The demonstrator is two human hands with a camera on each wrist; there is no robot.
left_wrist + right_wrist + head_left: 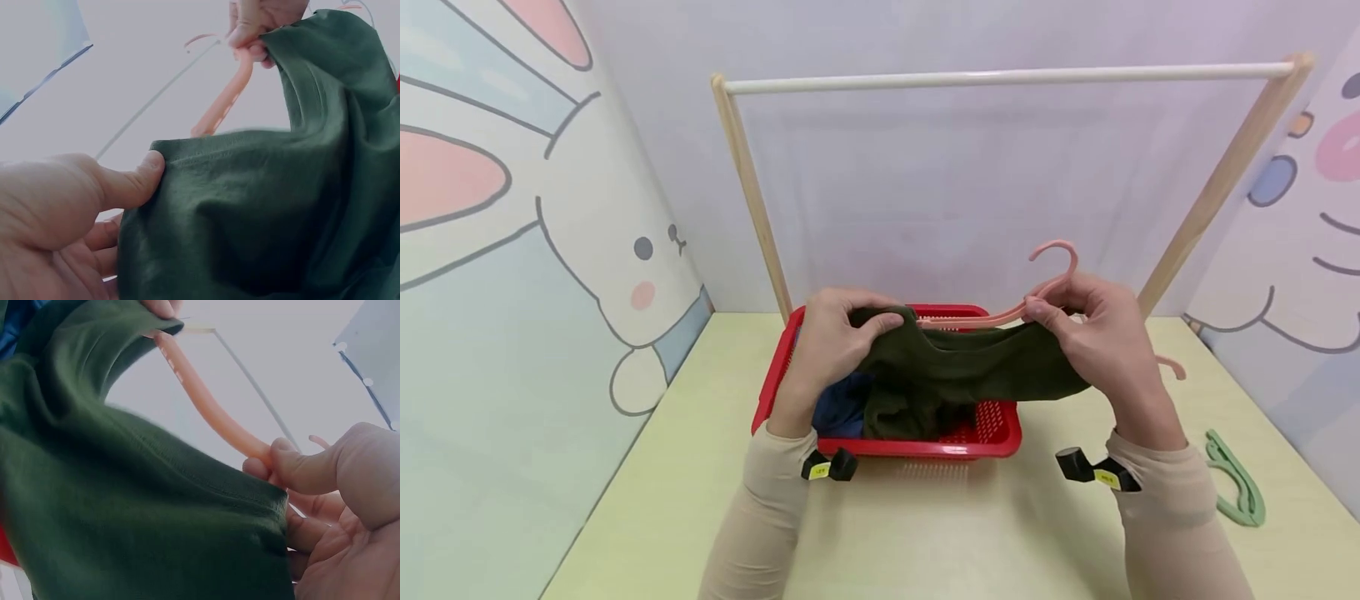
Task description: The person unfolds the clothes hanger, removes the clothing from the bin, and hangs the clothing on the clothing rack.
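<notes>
A dark green garment (970, 367) hangs between my two hands, its lower part resting over the red basket. My left hand (838, 342) pinches its edge between thumb and fingers at the left. At the right, my right hand (1097, 329) grips a pink hanger (985, 320) near its hook, thumb on top. The garment's other edge lies right at the right fingers (306, 531). In the right wrist view the hanger's far end (165, 344) reaches the garment's edge by the left hand. The hanger's hook points up above the right hand.
The red basket (917, 450) holds a blue cloth (844, 407). A green hanger (1242, 483) lies on the table at the right, and a pink hook end (1172, 367) shows behind my right wrist. A rack with a white rail (1000, 78) stands behind.
</notes>
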